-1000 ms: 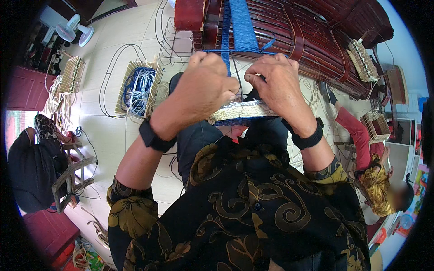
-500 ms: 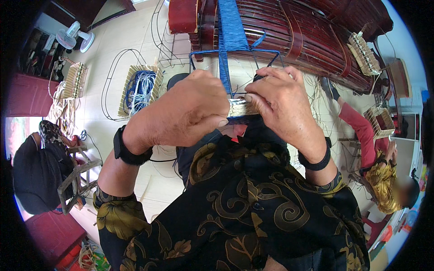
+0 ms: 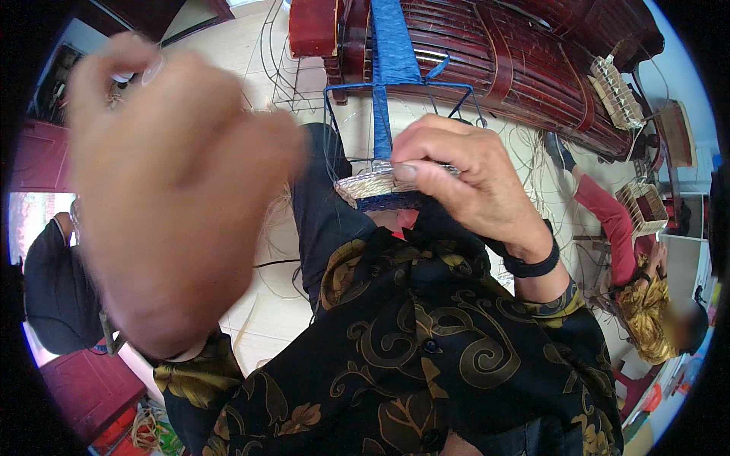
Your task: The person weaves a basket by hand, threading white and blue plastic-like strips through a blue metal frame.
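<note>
my left hand [image 3: 179, 197] is raised close and blurred, grip unreadable, while my right hand [image 3: 464, 178] pinches the half-woven basket base [image 3: 372, 186] over my lap under the blue strip [image 3: 391, 45], so i judge weaving's mid-row, needing a steady next tuck.

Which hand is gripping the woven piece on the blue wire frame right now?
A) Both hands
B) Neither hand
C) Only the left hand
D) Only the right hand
D: the right hand pinches the woven piece on the blue wire frame, while the left hand is raised, blurred and away from it.
</note>
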The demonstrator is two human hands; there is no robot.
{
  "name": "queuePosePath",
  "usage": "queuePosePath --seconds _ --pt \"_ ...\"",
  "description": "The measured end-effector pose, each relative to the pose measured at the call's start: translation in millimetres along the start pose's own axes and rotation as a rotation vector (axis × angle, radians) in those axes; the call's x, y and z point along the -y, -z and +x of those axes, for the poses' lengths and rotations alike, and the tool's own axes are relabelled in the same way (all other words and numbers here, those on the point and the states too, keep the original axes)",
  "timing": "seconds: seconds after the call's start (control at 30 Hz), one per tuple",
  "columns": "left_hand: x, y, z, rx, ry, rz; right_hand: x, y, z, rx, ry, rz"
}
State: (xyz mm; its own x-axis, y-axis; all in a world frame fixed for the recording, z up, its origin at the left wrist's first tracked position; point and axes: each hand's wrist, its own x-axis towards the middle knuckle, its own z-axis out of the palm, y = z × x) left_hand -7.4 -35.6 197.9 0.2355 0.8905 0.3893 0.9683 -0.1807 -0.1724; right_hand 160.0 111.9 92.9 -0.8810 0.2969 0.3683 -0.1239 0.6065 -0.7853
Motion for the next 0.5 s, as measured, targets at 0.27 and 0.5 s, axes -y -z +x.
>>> queuePosePath --seconds 0.27,0.5 --pt "37 0 -42 -0.409 0.195 0.080 -8 20 -9 -0.298 -0.290 0.723" --pt "-44 -101 -34 -0.227 0.400 -0.568 -10 30 -8 -0.453 -0.456 0.654"
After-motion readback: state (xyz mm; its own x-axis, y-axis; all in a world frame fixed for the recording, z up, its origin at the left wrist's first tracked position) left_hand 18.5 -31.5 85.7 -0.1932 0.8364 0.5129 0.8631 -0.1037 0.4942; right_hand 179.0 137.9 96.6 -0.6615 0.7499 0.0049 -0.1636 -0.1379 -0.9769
